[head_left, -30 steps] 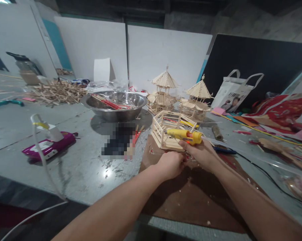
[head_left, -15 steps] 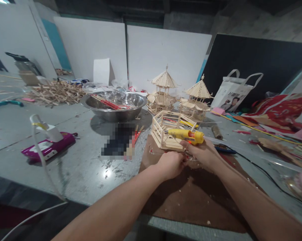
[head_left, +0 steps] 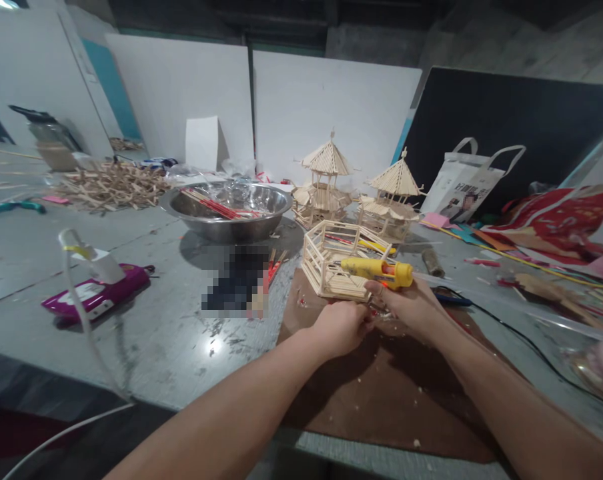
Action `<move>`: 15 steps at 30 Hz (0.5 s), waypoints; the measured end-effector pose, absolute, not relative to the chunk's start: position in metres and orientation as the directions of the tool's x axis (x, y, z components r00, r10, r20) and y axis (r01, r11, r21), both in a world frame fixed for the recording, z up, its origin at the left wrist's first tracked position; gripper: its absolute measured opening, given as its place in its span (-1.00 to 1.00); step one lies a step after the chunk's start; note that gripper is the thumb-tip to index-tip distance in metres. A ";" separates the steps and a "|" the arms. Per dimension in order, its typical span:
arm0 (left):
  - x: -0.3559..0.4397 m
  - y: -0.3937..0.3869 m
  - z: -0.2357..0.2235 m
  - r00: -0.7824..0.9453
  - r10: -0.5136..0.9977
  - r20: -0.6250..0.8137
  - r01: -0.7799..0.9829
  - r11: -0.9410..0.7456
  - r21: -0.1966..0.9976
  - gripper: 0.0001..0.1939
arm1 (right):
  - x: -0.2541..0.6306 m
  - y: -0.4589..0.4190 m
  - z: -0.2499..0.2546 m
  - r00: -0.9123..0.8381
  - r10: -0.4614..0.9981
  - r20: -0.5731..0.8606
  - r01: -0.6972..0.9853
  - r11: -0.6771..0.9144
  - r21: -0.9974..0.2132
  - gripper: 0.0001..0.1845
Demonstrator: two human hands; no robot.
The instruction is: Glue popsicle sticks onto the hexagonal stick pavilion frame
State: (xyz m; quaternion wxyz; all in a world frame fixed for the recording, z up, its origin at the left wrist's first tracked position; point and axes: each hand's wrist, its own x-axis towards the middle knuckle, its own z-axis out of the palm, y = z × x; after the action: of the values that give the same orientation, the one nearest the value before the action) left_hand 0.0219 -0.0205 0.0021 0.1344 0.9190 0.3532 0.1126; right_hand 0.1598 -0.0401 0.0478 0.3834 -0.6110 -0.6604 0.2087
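Observation:
A yellow hot glue gun is in my right hand, its nozzle pointing left over a many-sided frame of thin wooden sticks. The frame has an open top and railed sides, and its near edge is close to both hands. My left hand is closed just in front of that near edge; whatever its fingers hold is hidden. Under my hands lies a brown board dotted with small scraps. A clear glue stick seems to run out behind the gun.
Two stick pagodas stand behind the frame. Left of them is a metal bowl with red-tipped sticks. A purple power strip, a heap of wood pieces and a white bag are farther out. A black cable crosses the right side.
The glue gun and my right hand have shifted slightly to the right, drawing the nozzle back a little from the frame's left side. My left hand stays nearly where it was.

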 end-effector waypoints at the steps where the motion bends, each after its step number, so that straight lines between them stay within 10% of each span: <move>1: 0.022 -0.021 0.002 0.725 0.680 0.111 0.619 -0.714 0.327 -0.77 | 0.161 -0.039 0.047 0.037 0.964 0.265 0.645 0.179 -0.743 -0.64; 15: 0.021 -0.021 0.003 0.729 0.672 0.127 0.605 -0.720 0.340 -0.79 | 0.171 -0.043 0.048 0.030 0.958 0.285 0.720 0.177 -0.671 -0.63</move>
State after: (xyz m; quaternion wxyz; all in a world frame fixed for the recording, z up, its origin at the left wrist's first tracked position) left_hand 0.0209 -0.0211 0.0031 0.1391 0.9194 0.3472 0.1216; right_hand 0.1707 -0.0432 0.0476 0.3614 -0.6201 -0.6766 0.1644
